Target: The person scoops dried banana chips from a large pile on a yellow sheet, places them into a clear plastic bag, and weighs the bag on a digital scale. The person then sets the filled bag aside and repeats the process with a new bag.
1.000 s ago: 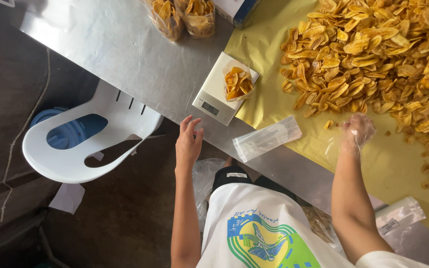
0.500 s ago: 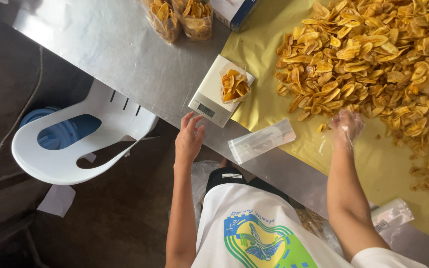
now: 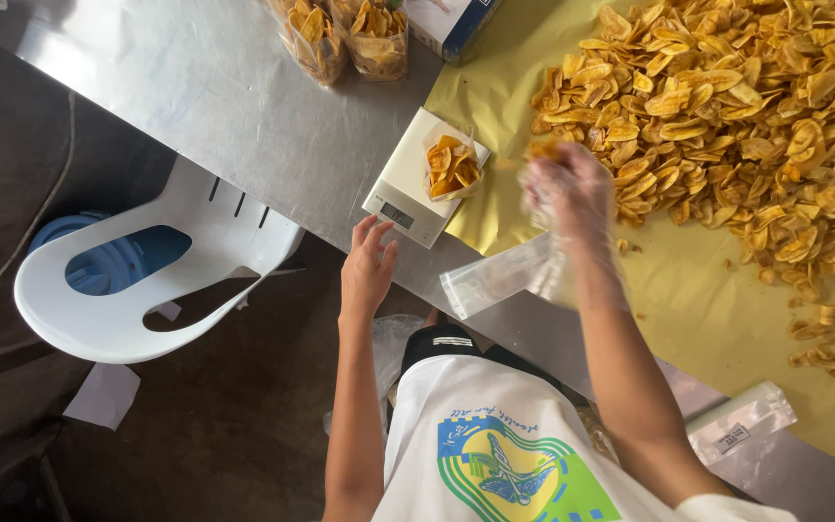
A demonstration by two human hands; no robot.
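Note:
A small white kitchen scale [image 3: 406,191] stands on the steel table [image 3: 215,106], with an open clear bag of yellow chips [image 3: 453,169] on its platform. My left hand [image 3: 369,266] rests bare at the table's edge just below the scale, fingers apart and holding nothing. My right hand [image 3: 570,191], in a thin clear glove, is blurred and hovers just right of the scale. It grips a few chips [image 3: 545,151] at its fingertips. A large pile of chips [image 3: 727,106] lies on a yellow sheet [image 3: 707,319] to the right.
An empty clear bag [image 3: 495,280] lies at the table edge under my right wrist, another [image 3: 741,420] further right. Two filled chip bags [image 3: 316,34] and a blue box [image 3: 451,24] stand at the back. A white plastic chair [image 3: 147,280] sits left, over a blue bucket [image 3: 113,266].
My right hand has left the lower edge of the chip pile and swung left toward the scale with chips in it. My left hand has stayed at the table edge.

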